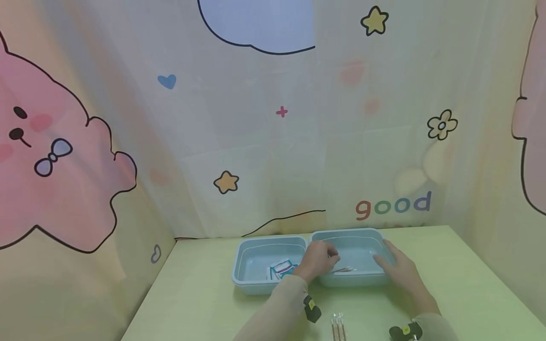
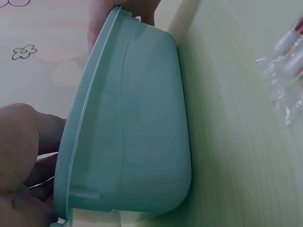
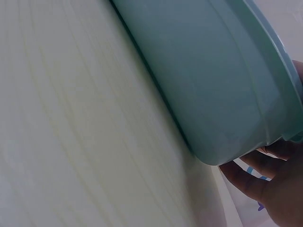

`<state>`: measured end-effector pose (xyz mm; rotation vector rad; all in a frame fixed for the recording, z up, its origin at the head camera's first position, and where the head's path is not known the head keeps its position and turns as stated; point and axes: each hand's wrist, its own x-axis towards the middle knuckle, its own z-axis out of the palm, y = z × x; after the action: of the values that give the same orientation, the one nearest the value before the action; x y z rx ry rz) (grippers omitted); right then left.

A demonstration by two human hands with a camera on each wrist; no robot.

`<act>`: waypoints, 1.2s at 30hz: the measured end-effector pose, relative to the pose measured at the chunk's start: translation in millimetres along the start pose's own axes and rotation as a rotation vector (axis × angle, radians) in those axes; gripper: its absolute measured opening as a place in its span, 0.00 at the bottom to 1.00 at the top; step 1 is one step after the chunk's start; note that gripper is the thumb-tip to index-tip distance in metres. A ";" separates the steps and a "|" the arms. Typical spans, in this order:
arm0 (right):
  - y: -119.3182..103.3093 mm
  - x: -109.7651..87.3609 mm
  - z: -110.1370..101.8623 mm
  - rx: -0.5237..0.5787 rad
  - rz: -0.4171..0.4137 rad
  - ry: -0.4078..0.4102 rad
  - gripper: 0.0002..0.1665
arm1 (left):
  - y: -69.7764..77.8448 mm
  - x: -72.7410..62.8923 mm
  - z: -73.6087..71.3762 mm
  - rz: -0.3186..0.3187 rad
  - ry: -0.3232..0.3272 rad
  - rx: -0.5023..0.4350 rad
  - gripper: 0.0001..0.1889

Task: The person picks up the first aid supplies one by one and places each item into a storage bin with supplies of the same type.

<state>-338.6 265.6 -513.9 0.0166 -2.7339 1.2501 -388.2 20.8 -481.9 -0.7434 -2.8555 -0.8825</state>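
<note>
Two light blue plastic basins stand side by side in the head view. My right hand grips the end of the right basin, thumb inside the rim and fingers spread along the outer wall. Over the left end of that basin is my left hand, fingers curled and pointing inward. The basin wall hides its fingertips in the left wrist view, so whether it pinches anything cannot be told. Close to it, a few thin sticks with pale tips lie inside the right basin. The left basin holds flat white-and-teal packets.
Thin brownish sticks in clear plastic wrapping lie on the pale yellow-green table at the near edge, in front of the right basin. A printed cloth hangs behind the table and along both sides.
</note>
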 end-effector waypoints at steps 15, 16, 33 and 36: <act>7.1 8.1 1.3 -0.021 -0.013 -0.005 0.51 | 11.5 -8.8 -11.6 0.135 0.018 0.038 0.10; 7.9 8.5 1.5 -0.020 -0.014 -0.005 0.51 | 12.8 -10.0 -12.9 0.138 0.023 0.037 0.10; 4.0 13.7 -1.8 -0.030 0.020 -0.044 0.51 | 22.4 -26.5 -31.4 0.170 0.059 0.005 0.07; 2.8 14.2 -1.6 -0.030 0.019 -0.046 0.51 | 21.9 -28.0 -31.8 0.172 0.062 -0.007 0.07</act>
<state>-352.7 269.3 -513.2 0.0165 -2.7981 1.2292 -355.8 7.2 -449.5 -0.9285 -2.6875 -0.8752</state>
